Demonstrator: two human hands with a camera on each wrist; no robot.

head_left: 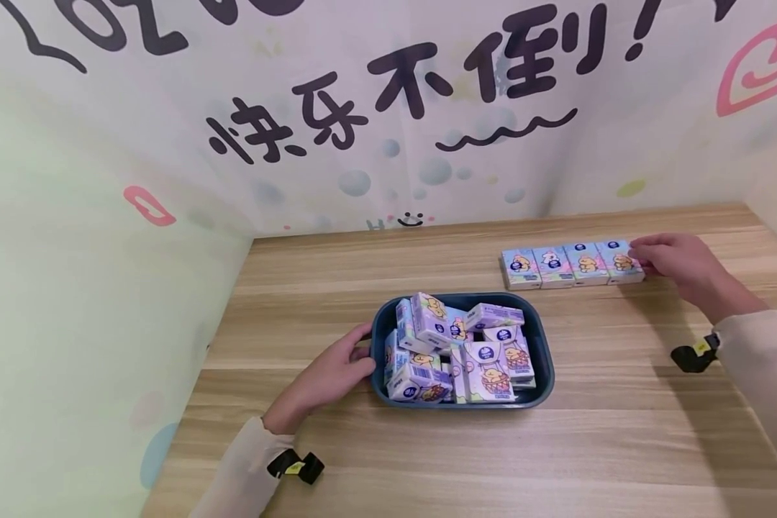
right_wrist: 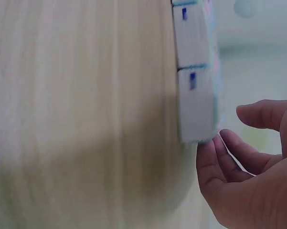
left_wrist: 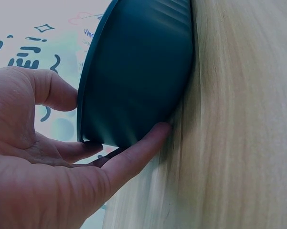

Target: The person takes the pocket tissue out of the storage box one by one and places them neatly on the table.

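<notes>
A dark blue-green plastic basin (head_left: 544, 360) stands on the wooden table, heaped with small printed packs (head_left: 488, 374), seemingly pocket tissues, lying at different angles. At the basin's left end my left hand (head_left: 337, 367) holds the rim; in the left wrist view one fingertip presses the rim, while other fingers lie along the outer wall. Farther back and right, several similar packs form a straight, touching row (head_left: 557, 266). My right hand (head_left: 676, 266) touches the right end of that row. In the right wrist view, fingertips (right_wrist: 207, 152) meet the last pack's end, with the thumb apart.
A white printed wall sheet (head_left: 388, 173) with large dark characters rises behind the table (head_left: 311, 288). Another pale wall (head_left: 91, 288) borders the table's left side. Each wrist wears a black strap with a small device.
</notes>
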